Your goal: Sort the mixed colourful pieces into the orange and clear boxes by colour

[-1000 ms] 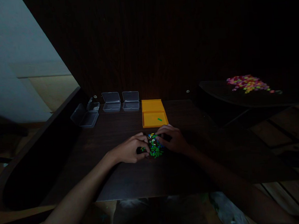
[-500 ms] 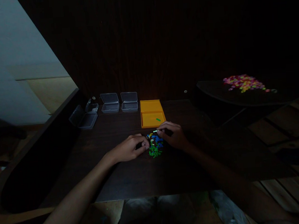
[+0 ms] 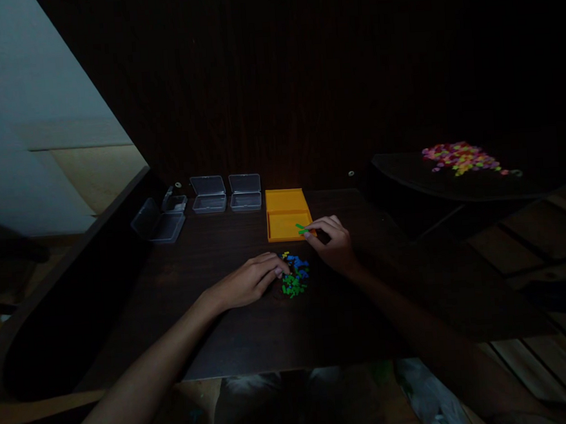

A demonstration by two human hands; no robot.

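My right hand (image 3: 332, 242) is over the front right corner of an open yellow box (image 3: 284, 226), pinching a small green strip (image 3: 302, 231) between thumb and fingertips. Right behind it lies another green strip (image 3: 298, 226), inside the box. My left hand (image 3: 249, 281) rests at the left side of a pile of small green pieces (image 3: 294, 286) and blue pieces (image 3: 297, 262). Its fingers are drawn together and its fingertips touch the pile; whatever they hold is hidden. A few yellow pieces (image 3: 285, 255) sit at the pile's far edge.
Two open clear plastic boxes (image 3: 209, 205) (image 3: 245, 203) stand left of the yellow box, with more open clear cases (image 3: 166, 229) farther left. A heap of pink and yellow beads (image 3: 463, 158) lies on a side shelf at right. A dark panel (image 3: 254, 78) rises behind the table.
My right hand has moved forward from above the pile to the yellow box, carrying the green strip. My left hand's fingers have shifted slightly to the right over the pile.
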